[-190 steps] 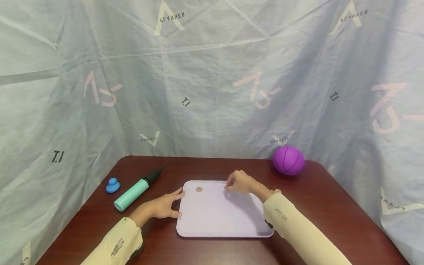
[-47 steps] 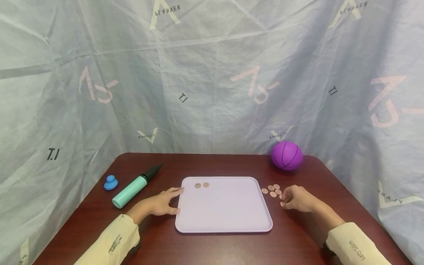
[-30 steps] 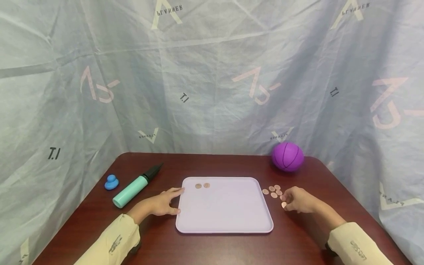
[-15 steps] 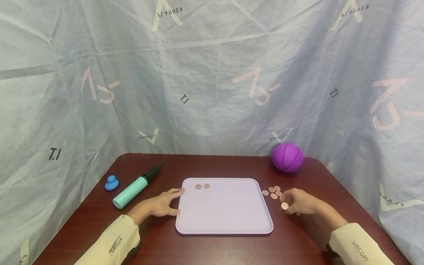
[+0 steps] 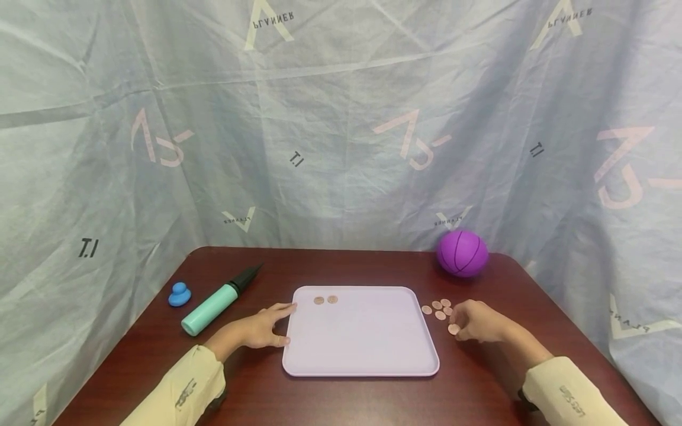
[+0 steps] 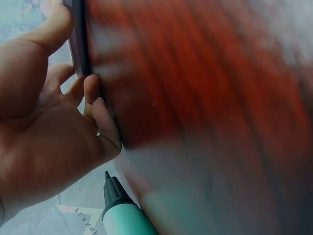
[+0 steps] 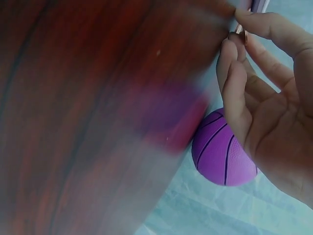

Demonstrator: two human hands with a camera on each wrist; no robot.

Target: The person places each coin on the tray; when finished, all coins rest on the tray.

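A pale lilac tray (image 5: 362, 340) lies on the table, with two copper-coloured coins (image 5: 325, 300) side by side near its far left corner. My left hand (image 5: 259, 327) rests against the tray's left edge, thumb and fingers spread apart. The left wrist view shows that hand (image 6: 49, 117) with its fingertips at the rim. Right of the tray, several more coins (image 5: 440, 315) lie in a loose cluster. Beside them my right hand (image 5: 482, 321) pinches a coin (image 5: 453, 329) between thumb and fingers. In the right wrist view that hand (image 7: 274, 93) partly hides the coin.
A mint-green hand pump (image 5: 211, 309) with a black nozzle and a blue rubber duck (image 5: 179, 294) lie left of the tray. A purple ball (image 5: 462, 254) sits at the back right. Grey printed cloth (image 5: 341, 177) hangs behind the dark red-brown table (image 5: 351, 399).
Earlier my right hand was over the tray, where one coin lay at the far left; a second now lies beside it. The hand went back right and took hold of another coin.
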